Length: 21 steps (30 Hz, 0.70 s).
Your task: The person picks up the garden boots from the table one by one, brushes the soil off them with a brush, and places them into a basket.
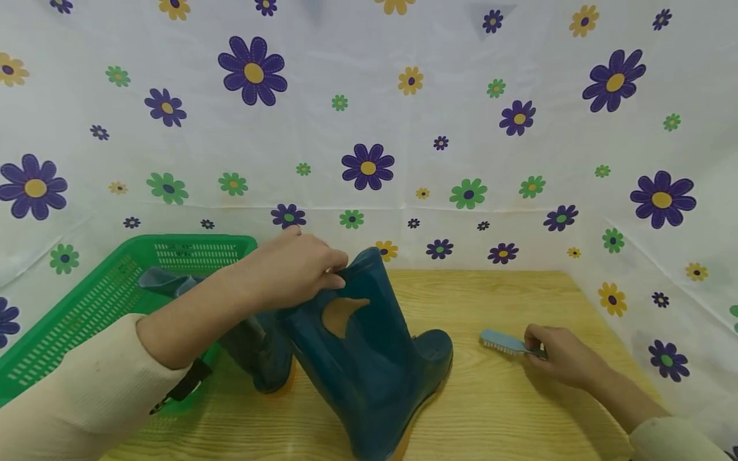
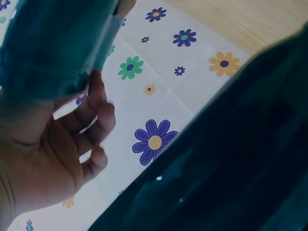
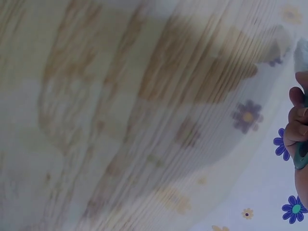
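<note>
Brush (image 1: pixel 506 342) — in curled right hand (image 1: pixel 564 357)

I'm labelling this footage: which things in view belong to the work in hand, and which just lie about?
In the job:
blue boot, its top gripped by the left hand
brush, held in the right hand

Apparently just about:
green basket
second boot, not held but perhaps related
flowered cloth

The left forearm (image 1: pixel 221 304) hides part of the rear boot (image 1: pixel 254 352) and of the green basket (image 1: pixel 190 237). The head view's lower edge cuts the front boot (image 1: pixel 375 365); the right wrist view's right edge cuts the brush (image 3: pixel 301 57) and the right hand (image 3: pixel 297 129).
</note>
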Motion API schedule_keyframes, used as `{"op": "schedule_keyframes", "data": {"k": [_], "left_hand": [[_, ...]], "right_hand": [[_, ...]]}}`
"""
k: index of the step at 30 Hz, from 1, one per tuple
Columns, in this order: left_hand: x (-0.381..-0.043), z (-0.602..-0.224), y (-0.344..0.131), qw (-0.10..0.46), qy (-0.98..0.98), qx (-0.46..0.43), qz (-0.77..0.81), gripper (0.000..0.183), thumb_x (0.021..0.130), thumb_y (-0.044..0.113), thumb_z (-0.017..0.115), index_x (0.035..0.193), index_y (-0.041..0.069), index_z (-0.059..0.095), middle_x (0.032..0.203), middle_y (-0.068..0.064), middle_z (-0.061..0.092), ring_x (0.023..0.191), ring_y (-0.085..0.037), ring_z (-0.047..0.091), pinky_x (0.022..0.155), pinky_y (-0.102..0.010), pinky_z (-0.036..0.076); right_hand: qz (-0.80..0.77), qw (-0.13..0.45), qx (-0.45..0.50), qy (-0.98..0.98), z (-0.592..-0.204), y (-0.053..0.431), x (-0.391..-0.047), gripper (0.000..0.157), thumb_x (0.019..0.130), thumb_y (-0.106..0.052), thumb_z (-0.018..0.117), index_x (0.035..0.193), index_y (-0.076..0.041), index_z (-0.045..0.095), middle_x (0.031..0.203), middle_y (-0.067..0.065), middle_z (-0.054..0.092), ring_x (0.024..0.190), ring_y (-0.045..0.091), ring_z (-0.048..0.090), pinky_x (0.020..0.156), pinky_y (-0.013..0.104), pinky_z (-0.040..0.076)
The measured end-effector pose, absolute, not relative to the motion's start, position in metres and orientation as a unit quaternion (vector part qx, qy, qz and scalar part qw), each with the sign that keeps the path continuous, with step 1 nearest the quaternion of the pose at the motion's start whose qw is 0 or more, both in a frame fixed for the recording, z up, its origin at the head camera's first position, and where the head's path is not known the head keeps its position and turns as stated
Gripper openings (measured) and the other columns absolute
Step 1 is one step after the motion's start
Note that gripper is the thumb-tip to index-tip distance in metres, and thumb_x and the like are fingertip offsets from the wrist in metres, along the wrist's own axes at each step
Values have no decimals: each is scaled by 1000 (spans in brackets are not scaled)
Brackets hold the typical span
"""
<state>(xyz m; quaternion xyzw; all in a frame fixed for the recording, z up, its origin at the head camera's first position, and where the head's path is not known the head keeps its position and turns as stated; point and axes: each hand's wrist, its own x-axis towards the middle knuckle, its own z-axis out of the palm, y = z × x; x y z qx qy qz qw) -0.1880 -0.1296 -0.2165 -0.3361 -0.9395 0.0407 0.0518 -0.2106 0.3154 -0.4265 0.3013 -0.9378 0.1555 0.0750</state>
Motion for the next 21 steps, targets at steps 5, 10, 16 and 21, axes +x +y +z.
{"op": "schedule_keyframes", "data": {"k": [5,10,16,21], "left_hand": [[-188,-216,-130,79,-944,-314,63,13,87,30,65,86,18,69,69,5,63,65,-10,57,64,-29,40],[-193,-215,-133,114,-939,-315,83,16,83,29,69,91,15,73,77,0,70,67,-13,62,68,-30,51],[-199,-212,-132,64,-940,-327,73,14,84,27,68,89,14,70,72,1,64,62,-11,55,61,-26,49],[-200,-210,-124,-19,-952,-306,14,12,90,23,62,90,13,68,73,1,62,65,-11,56,65,-27,51]], "right_hand": [[160,89,308,-933,-427,312,-213,23,77,-8,71,79,-20,51,72,-17,51,66,-5,46,58,20,44],[166,82,299,-936,-427,309,-214,22,79,-16,72,77,-21,52,72,-16,51,64,-4,44,58,20,43],[183,84,298,-933,-427,307,-211,22,82,-24,71,77,-23,50,70,-17,50,60,-3,40,55,18,38],[185,88,287,-936,-427,306,-209,20,82,-23,72,77,-22,52,71,-16,51,61,-3,41,55,18,39]]}}
